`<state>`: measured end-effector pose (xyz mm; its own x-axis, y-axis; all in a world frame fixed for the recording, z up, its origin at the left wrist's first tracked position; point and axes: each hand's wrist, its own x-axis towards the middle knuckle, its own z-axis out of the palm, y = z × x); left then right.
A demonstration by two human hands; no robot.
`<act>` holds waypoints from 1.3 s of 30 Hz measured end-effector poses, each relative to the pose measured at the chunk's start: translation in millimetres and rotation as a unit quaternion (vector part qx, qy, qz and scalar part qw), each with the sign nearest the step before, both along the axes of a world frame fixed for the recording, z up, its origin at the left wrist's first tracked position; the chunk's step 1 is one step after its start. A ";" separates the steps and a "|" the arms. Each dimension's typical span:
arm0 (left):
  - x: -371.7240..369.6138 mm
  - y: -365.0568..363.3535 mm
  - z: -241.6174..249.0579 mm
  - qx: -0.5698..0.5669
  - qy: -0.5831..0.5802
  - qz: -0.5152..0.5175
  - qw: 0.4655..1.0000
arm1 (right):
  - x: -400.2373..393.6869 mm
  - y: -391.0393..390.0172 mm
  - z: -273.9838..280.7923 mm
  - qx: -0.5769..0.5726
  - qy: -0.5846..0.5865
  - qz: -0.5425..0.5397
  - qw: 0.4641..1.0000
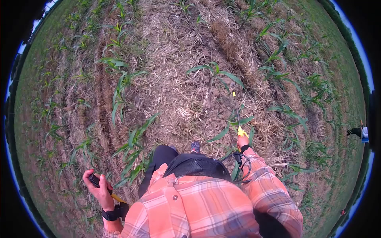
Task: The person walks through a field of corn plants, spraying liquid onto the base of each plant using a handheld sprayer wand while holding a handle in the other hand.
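Observation:
My right hand (243, 142) is closed around the yellow trigger handle of a spray wand (238, 113). The thin wand points forward and ends in a yellow nozzle tip (234, 94) near a young corn plant (217, 72). From the handle, a black hose (249, 168) loops back beside my sleeve. Off to the lower left, my left hand (101, 191) is wrapped around the black ribbed grip of a lever (94, 180). A yellow part of that lever shows below the fingers. The rest is hidden behind my wrist and body.
Rows of young corn run ahead on both sides, with corn leaves (135, 137) close to my left leg. Dry straw (174, 79) covers the soil between them. One patterned shoe (195, 147) shows below me. Another person (364, 133) stands far off at the right edge.

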<state>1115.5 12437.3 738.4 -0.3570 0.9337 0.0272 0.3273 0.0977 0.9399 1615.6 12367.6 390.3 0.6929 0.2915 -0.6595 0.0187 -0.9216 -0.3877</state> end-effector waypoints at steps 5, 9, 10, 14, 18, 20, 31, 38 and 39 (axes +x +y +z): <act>20.2 43.5 -13.2 -0.057 0.036 0.011 0.998 | -31.8 29.5 -10.8 -0.026 -0.002 0.068 0.997; -9.3 103.3 -107.0 -0.057 0.113 -0.018 0.992 | -78.3 64.9 -21.5 -0.049 -0.076 0.276 0.957; -10.5 114.9 -109.5 -0.056 0.108 -0.013 0.992 | -94.2 77.5 -21.2 -0.037 -0.111 0.313 0.942; -32.9 147.7 -134.8 -0.062 0.106 0.016 0.992 | -150.6 143.3 41.3 -0.067 -0.008 0.443 0.894; -49.4 174.7 -150.8 -0.076 0.117 0.025 0.990 | -193.8 191.6 73.9 -0.072 0.080 0.528 0.842; -60.7 187.0 -178.3 -0.087 0.093 0.026 0.991 | -209.3 207.7 78.0 -0.052 0.089 0.580 0.808; -69.9 211.7 -43.3 -0.042 -0.050 0.017 0.998 | -213.8 265.9 106.1 -0.019 0.258 0.600 0.757; -36.7 287.6 -123.3 -0.041 0.194 0.000 0.980 | -180.2 322.8 91.8 -0.055 0.148 0.462 0.873; -30.7 299.1 -131.3 -0.067 0.186 0.001 0.980 | -172.1 330.9 89.2 -0.069 0.119 0.448 0.883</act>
<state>1084.8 12736.4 607.1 -0.3478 0.9370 0.0327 0.6443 0.2135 0.7343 1443.5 12698.5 479.5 0.0623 0.5575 -0.8279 0.6978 -0.6174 -0.3632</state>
